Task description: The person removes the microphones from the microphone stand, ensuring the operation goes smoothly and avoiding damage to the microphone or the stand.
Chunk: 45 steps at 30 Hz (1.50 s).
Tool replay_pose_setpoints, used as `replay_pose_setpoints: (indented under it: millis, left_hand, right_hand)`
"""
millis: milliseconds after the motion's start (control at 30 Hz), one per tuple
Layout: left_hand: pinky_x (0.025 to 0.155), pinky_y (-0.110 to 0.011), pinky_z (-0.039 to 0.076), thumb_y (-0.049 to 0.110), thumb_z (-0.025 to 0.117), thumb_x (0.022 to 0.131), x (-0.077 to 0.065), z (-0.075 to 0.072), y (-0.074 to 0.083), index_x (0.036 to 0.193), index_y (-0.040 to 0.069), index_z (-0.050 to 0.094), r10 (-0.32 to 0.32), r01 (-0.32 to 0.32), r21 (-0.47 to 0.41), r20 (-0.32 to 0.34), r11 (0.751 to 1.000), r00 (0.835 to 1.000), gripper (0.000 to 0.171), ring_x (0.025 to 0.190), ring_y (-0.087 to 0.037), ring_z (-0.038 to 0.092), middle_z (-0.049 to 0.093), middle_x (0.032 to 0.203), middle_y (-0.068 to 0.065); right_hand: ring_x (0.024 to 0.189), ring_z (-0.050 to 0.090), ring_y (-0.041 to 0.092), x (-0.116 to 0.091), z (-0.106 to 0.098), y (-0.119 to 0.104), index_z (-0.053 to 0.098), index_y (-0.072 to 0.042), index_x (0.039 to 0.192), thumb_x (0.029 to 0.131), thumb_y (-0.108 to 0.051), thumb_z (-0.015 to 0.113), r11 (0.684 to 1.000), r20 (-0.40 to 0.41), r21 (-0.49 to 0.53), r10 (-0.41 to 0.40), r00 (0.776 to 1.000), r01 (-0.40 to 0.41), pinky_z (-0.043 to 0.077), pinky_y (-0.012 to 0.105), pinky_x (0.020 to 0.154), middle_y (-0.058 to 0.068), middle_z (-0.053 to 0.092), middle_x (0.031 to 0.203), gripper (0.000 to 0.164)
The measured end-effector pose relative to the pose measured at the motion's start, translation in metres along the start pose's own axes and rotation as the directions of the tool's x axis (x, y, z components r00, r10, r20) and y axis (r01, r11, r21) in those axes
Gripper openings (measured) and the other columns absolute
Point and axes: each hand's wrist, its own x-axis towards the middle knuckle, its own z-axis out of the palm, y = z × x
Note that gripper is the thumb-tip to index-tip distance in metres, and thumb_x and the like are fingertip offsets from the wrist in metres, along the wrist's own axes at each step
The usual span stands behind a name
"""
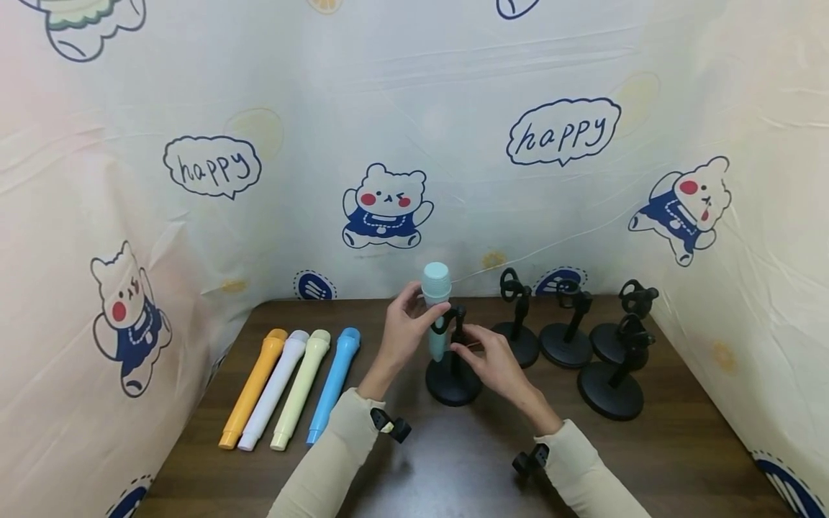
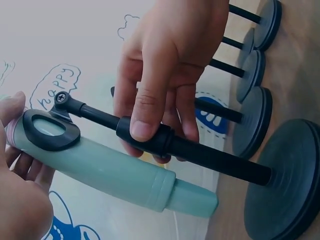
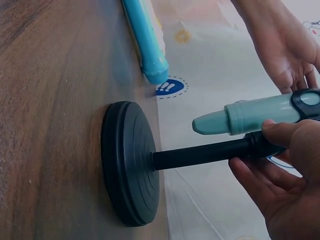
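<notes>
A mint-green toy microphone [image 1: 436, 282] sits in the ring clip [image 2: 72, 137] of a black desktop microphone stand [image 1: 453, 386]. My left hand [image 1: 403, 329] grips the microphone just below its head, fingers and thumb around it. With thumb and fingers, my right hand [image 1: 497, 361] holds the collar [image 2: 145, 135] on the stand's pole. The round base [image 3: 130, 165] rests on the table. Downward beside the pole points the microphone's narrow tail end [image 3: 210, 123], apart from the base.
Left on the brown table [image 1: 512, 460] lie orange [image 1: 252, 388], white [image 1: 274, 390], pale yellow [image 1: 301, 390] and blue [image 1: 333, 385] toy microphones. Several more black stands [image 1: 611, 391] stand at right. A printed cloth [image 1: 388, 108] hangs behind and at the sides.
</notes>
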Motion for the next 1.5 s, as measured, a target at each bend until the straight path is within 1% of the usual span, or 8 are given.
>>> replay_pose_setpoints:
  millis: [200, 333, 633, 867, 1033, 1233, 1333, 1500]
  left_hand:
    - [0.120, -0.041, 0.047, 0.011, 0.076, 0.100, 0.006, 0.000, 0.009, 0.143, 0.005, 0.060, 0.015, -0.015, -0.086, -0.008, 0.996, 1.000, 0.047, 0.140, -0.032, 0.059, 0.061, 0.145, -0.016]
    - [0.117, -0.036, 0.049, 0.010, 0.075, 0.101, 0.010, -0.001, 0.017, 0.146, 0.005, 0.057, 0.017, -0.018, -0.096, -0.011, 0.995, 1.000, 0.050, 0.141, -0.032, 0.060, 0.060, 0.148, -0.017]
    - [0.117, -0.047, 0.051, 0.011, 0.071, 0.103, 0.026, -0.002, 0.043, 0.146, 0.006, 0.053, 0.079, -0.080, -0.147, -0.009, 0.986, 0.997, 0.047, 0.127, -0.033, 0.070, 0.064, 0.140, -0.018]
    - [0.118, -0.050, 0.050, 0.007, 0.068, 0.104, 0.035, -0.001, 0.060, 0.144, 0.003, 0.051, 0.143, -0.148, -0.191, -0.040, 0.970, 0.989, 0.044, 0.113, -0.018, 0.074, 0.065, 0.133, -0.026]
    - [0.118, -0.053, 0.049, 0.010, 0.067, 0.104, 0.040, -0.004, 0.075, 0.145, 0.004, 0.050, 0.211, -0.234, -0.237, -0.118, 0.943, 0.970, 0.044, 0.104, -0.014, 0.077, 0.068, 0.129, -0.021]
    - [0.112, -0.058, 0.053, 0.033, 0.073, 0.102, 0.044, -0.016, 0.093, 0.148, 0.003, 0.047, 0.311, -0.348, -0.224, -0.183, 0.910, 0.933, 0.060, 0.096, -0.014, 0.078, 0.071, 0.127, -0.006]
    - [0.108, -0.053, 0.056, 0.034, 0.074, 0.102, 0.043, -0.023, 0.095, 0.147, 0.003, 0.047, 0.318, -0.353, -0.208, -0.185, 0.912, 0.930, 0.061, 0.092, -0.014, 0.077, 0.068, 0.126, 0.000]
    - [0.097, -0.037, 0.060, 0.024, 0.072, 0.103, 0.039, -0.034, 0.088, 0.141, 0.008, 0.051, 0.322, -0.362, -0.177, -0.220, 0.915, 0.921, 0.046, 0.084, -0.014, 0.075, 0.071, 0.116, -0.003]
  right_hand:
    - [0.105, 0.076, 0.024, -0.001, -0.002, -0.002, 0.072, -0.010, 0.129, 0.102, -0.017, 0.073, 1.000, 0.002, -0.021, -0.021, 1.000, 0.021, 0.065, 0.035, 0.089, 0.009, 0.076, 0.117, 0.028]
    - [0.104, 0.077, 0.024, -0.002, -0.001, -0.003, 0.072, -0.010, 0.128, 0.102, -0.017, 0.074, 0.999, 0.002, -0.022, -0.024, 1.000, 0.025, 0.066, 0.033, 0.086, 0.008, 0.076, 0.115, 0.027]
    - [0.100, 0.077, 0.022, -0.002, -0.002, -0.002, 0.073, -0.009, 0.125, 0.102, -0.017, 0.074, 0.999, 0.002, -0.018, -0.033, 0.999, 0.033, 0.065, 0.032, 0.086, 0.007, 0.076, 0.111, 0.024]
    - [0.100, 0.077, 0.022, -0.003, -0.002, -0.001, 0.074, -0.009, 0.122, 0.101, -0.018, 0.075, 0.999, 0.000, -0.015, -0.034, 0.999, 0.034, 0.065, 0.032, 0.085, 0.006, 0.077, 0.110, 0.023]
    - [0.100, 0.077, 0.021, -0.003, -0.002, 0.000, 0.075, -0.010, 0.121, 0.100, -0.018, 0.076, 0.999, -0.007, -0.014, -0.034, 0.999, 0.034, 0.065, 0.032, 0.085, 0.006, 0.077, 0.111, 0.023]
    - [0.101, 0.077, 0.021, -0.003, -0.004, 0.000, 0.075, -0.011, 0.120, 0.100, -0.017, 0.076, 1.000, -0.011, -0.013, -0.028, 1.000, 0.027, 0.066, 0.035, 0.086, 0.006, 0.077, 0.112, 0.021]
    - [0.101, 0.077, 0.021, -0.003, -0.004, 0.000, 0.075, -0.011, 0.120, 0.100, -0.017, 0.076, 1.000, -0.012, -0.020, -0.023, 1.000, 0.023, 0.066, 0.036, 0.086, 0.006, 0.077, 0.112, 0.021]
    - [0.101, 0.077, 0.021, -0.004, -0.003, 0.000, 0.075, -0.011, 0.121, 0.101, -0.018, 0.076, 0.999, -0.007, -0.027, -0.032, 0.999, 0.032, 0.066, 0.036, 0.086, 0.006, 0.077, 0.112, 0.022]
